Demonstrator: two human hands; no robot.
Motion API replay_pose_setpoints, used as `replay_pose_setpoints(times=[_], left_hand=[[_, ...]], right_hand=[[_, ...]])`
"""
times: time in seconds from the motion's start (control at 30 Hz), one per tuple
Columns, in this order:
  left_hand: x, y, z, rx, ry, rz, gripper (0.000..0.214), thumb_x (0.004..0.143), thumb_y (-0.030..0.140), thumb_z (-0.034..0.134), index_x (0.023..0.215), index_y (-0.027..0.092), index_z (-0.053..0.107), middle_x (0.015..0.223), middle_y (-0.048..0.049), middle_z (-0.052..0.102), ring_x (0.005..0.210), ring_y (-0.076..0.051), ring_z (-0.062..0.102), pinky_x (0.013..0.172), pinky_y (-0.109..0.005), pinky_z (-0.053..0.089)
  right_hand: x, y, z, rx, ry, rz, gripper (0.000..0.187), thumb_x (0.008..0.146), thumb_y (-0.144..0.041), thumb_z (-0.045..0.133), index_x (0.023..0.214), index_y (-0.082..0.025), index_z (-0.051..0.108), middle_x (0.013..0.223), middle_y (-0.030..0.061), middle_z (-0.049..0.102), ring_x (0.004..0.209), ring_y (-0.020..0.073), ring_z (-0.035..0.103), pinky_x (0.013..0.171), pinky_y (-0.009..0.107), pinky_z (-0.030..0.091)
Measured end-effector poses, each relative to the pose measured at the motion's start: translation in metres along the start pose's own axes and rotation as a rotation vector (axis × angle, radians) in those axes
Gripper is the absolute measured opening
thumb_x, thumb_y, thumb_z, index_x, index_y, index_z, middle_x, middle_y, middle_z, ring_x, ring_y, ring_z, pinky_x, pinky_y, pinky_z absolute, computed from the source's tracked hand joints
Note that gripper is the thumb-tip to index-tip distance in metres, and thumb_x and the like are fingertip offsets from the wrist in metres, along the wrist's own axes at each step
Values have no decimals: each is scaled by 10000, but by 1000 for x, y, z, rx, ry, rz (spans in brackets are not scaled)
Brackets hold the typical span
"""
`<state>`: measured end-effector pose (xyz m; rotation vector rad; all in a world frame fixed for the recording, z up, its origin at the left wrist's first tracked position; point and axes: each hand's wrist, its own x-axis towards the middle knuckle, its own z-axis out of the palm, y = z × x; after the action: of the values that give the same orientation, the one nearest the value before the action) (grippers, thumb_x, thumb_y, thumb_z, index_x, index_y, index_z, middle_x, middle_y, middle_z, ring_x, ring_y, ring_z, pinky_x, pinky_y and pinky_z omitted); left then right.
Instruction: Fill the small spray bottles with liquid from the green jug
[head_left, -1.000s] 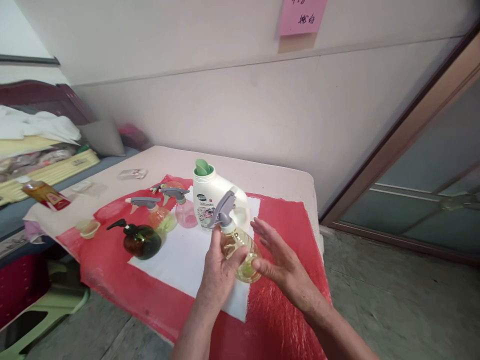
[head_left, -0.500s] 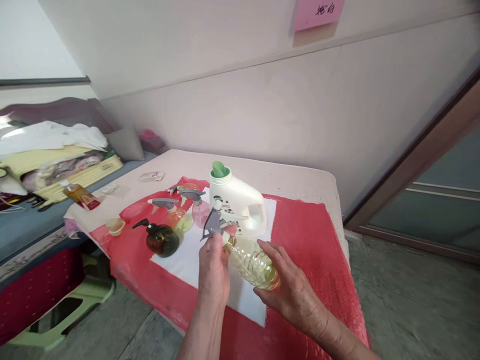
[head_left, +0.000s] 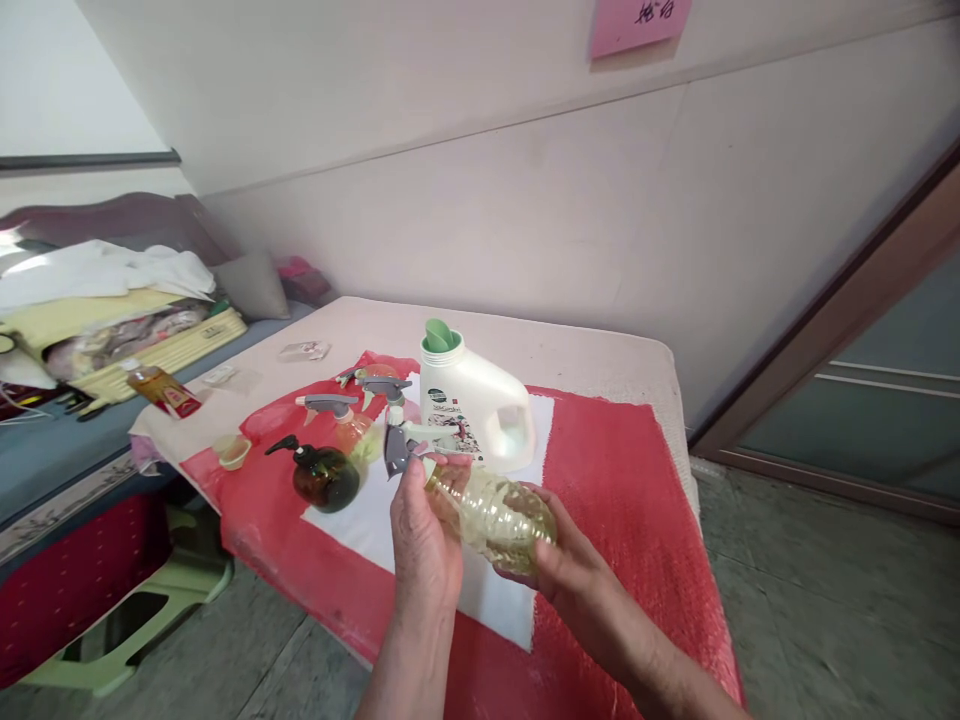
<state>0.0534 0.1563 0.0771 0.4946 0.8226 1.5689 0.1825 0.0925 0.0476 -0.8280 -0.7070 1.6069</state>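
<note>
A clear yellowish spray bottle (head_left: 495, 515) with a grey and white trigger head lies tilted across both of my hands, above the table. My left hand (head_left: 426, 530) is closed around its neck, just under the trigger. Around the bottle's base wraps my right hand (head_left: 566, 550), thumb on the near side. Behind the bottle stands a white jug (head_left: 491, 385) with a handle, a printed label and a green spout in its open mouth. To the left, a dark amber pump bottle (head_left: 326, 480) rests on the cloth beside an orange-tinted spray bottle (head_left: 352, 430).
A red cloth (head_left: 615, 480) with a white sheet (head_left: 375, 535) on it covers much of the table. A small cup (head_left: 234, 453) sits near the left edge. A bottle of amber liquid (head_left: 161, 390) lies farther left. A green stool (head_left: 150, 620) stands below.
The spray bottle has turned about its length and shifted slightly left, its trigger head now swung round. My right hand has changed its grip, with fingers moved under the bottle.
</note>
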Motion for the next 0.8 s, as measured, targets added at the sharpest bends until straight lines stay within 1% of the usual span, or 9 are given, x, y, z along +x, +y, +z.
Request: replay_pose_setpoints(times=[0.1,0.2,0.27,0.33,0.4,0.47,0.6,0.73,0.8], left_hand=[[-1,2,0,2,-5,-21,342,818,524,635,831,183,607,868,-76,735,938,-222,683,916,-371,477],[-4,2,1,36,-73,3,331,831,514,625,851,184,613,903,-80,735,983,-230,674,916,-361,471],[-4,1,0,51,-74,36,318,843,504,614,850,186,611,874,-69,730,950,-220,679,888,-348,479],[-3,0,-1,41,-40,51,312,850,498,607,842,187,605,861,-64,729,917,-207,683,879,-344,484],[-1,0,-2,17,-4,43,312,851,496,610,841,185,603,875,-65,733,918,-202,684,898,-348,482],[0,1,-2,2,7,22,316,846,498,619,847,181,607,897,-70,737,944,-205,682,924,-355,475],[-2,1,-1,44,-33,24,317,840,496,627,871,181,619,940,-81,737,1001,-232,674,928,-368,474],[-4,1,1,77,-24,63,314,833,496,628,866,184,621,929,-73,732,979,-238,677,903,-375,486],[-5,1,2,78,-20,45,322,823,503,635,860,184,622,922,-71,732,966,-235,679,907,-378,485]], right_hand=[[0,3,-1,-39,64,73,787,622,-488,820,1270,-303,415,1178,62,605,844,199,679,703,320,526],[2,5,-5,-53,50,255,733,792,-796,407,1198,-189,470,835,76,666,491,145,597,465,264,417],[3,4,-7,-85,24,239,763,825,-801,305,1213,-173,496,954,130,679,607,165,638,494,266,434],[3,2,-9,-119,18,126,675,805,-685,543,1315,-251,456,1269,129,588,934,212,657,665,308,515],[3,0,-11,-138,51,15,809,673,-494,782,1368,-331,401,1399,79,492,1152,242,573,840,353,514],[4,1,-12,-143,101,4,801,645,-469,807,1337,-310,437,1281,79,570,1035,229,626,805,350,516],[4,3,-11,-112,162,177,670,833,-738,429,1178,-178,555,920,102,672,616,164,625,571,307,468],[3,-1,-8,-68,65,12,758,649,-491,802,1306,-291,480,1288,77,588,1075,225,609,882,351,491],[4,-3,-8,-50,65,4,820,598,-436,843,1309,-291,462,1243,72,614,1024,218,631,859,342,494]])
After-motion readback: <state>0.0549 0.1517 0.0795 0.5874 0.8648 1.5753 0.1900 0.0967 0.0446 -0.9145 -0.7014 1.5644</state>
